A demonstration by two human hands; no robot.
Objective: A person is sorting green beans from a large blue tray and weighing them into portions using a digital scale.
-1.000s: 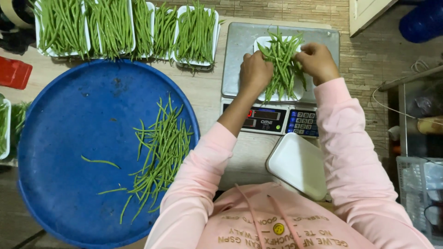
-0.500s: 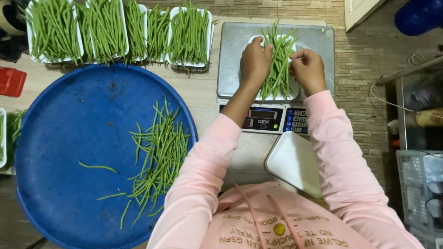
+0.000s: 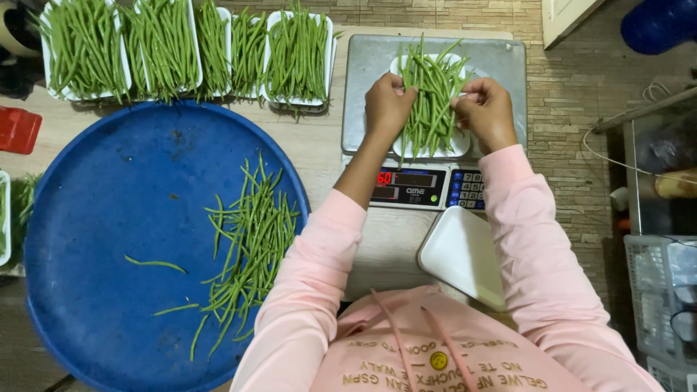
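A bunch of green beans (image 3: 430, 98) lies in a white tray (image 3: 457, 145) on the steel platform of a digital scale (image 3: 367, 65). My left hand (image 3: 387, 107) presses on the bunch's left side, fingers curled around the beans. From the right, my right hand (image 3: 485, 110) closes its fingers on the same bunch. Both arms wear pink sleeves.
A big round blue tray (image 3: 102, 239) at the left holds a loose pile of green beans (image 3: 247, 247). Several white trays filled with beans (image 3: 181, 47) line the far edge. An empty white tray (image 3: 461, 254) lies near my body. A red object (image 3: 16, 129) sits at the far left.
Both hands have stayed at the beans on the scale and drawn closer around the bunch, gathering it straighter along the tray. The view has shifted slightly.
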